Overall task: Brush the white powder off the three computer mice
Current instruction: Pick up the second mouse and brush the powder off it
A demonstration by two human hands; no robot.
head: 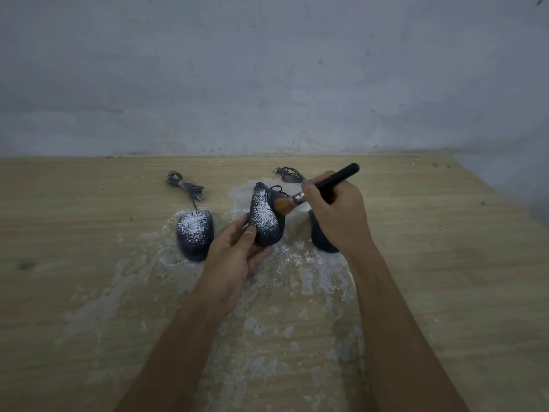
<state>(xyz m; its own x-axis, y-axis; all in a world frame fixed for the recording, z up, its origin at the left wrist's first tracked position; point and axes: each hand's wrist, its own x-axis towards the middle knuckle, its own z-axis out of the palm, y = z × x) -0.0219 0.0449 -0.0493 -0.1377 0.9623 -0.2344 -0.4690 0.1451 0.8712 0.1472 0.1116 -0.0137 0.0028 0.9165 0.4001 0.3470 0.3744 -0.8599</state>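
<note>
Gripping middle mouse (265, 219) in left hand (234, 253), brush (312, 192) in right hand (335, 215)

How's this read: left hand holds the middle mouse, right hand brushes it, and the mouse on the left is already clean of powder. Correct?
Not quite. In the head view the mouse on the left is dusted with white powder on top, not clean. The rest stands: the left hand holds the middle mouse and the right hand works the brush against it.
</note>
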